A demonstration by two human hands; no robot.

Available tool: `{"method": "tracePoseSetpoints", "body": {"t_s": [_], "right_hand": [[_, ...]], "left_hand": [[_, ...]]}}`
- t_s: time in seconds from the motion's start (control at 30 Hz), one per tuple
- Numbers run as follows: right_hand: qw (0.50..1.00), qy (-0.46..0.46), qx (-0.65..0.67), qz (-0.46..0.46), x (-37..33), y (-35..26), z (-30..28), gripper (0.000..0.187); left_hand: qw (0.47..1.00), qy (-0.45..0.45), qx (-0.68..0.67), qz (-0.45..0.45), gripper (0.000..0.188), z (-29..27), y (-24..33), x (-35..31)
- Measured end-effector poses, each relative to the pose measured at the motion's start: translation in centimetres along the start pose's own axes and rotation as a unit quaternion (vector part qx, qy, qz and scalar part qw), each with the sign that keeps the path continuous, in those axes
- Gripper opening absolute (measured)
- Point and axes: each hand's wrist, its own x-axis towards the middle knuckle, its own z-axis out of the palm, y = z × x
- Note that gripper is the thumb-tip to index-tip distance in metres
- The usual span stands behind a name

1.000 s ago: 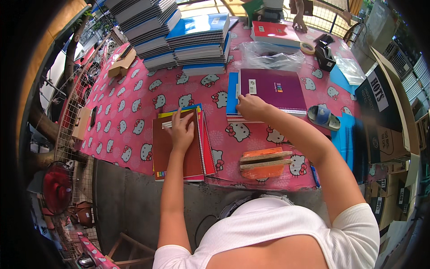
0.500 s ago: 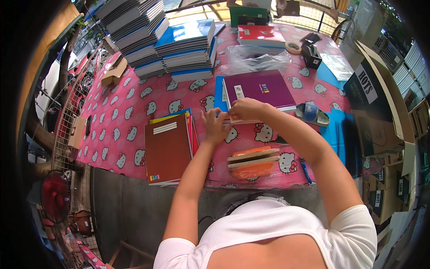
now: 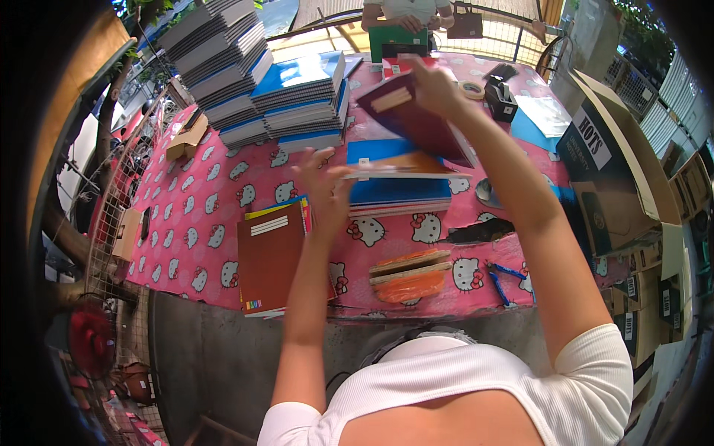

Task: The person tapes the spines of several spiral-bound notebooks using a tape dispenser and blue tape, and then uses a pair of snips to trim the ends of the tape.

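My right hand (image 3: 433,89) is closed on the upper edge of a purple notebook (image 3: 424,119), which hangs tilted above the table. Below it, an orange-brown notebook (image 3: 409,162), smeared by motion, slants over a stack of blue notebooks (image 3: 398,192). Beside this notebook's left end is my left hand (image 3: 323,182), fingers spread and partly blurred; whether it touches the edge is unclear. Nearer to me on the left lies a pile topped by a brown notebook (image 3: 271,260) with white label lines.
Tall stacks of spiral notebooks (image 3: 297,100) stand at the back left. An orange-wrapped bundle (image 3: 409,276) and blue pens (image 3: 500,286) lie near the front edge. A tape dispenser (image 3: 500,98) and open carton (image 3: 610,163) are right. Another person's hand (image 3: 410,24) shows at the far side.
My right hand has raised the purple notebook up and away from the stack, uncovering blue notebooks and the orange-brown one. My left hand has shifted left, and the view has moved slightly.
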Motion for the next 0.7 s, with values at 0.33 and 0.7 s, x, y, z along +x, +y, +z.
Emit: {"method": "tracePoseSetpoints", "body": {"t_s": [0.33, 0.7], "right_hand": [[0.937, -0.325, -0.022, -0.126, -11.2, -6.1, 11.4, 0.062], [0.819, 0.002, 0.56, 0.126, -25.8, -6.1, 0.7, 0.037]], "left_hand": [[0.949, 0.231, -0.021, -0.213, 0.019, -19.3, 6.3, 2.4], [0.894, 0.178, -0.368, -0.182, 0.028, -12.5, 15.2, -0.4]]}}
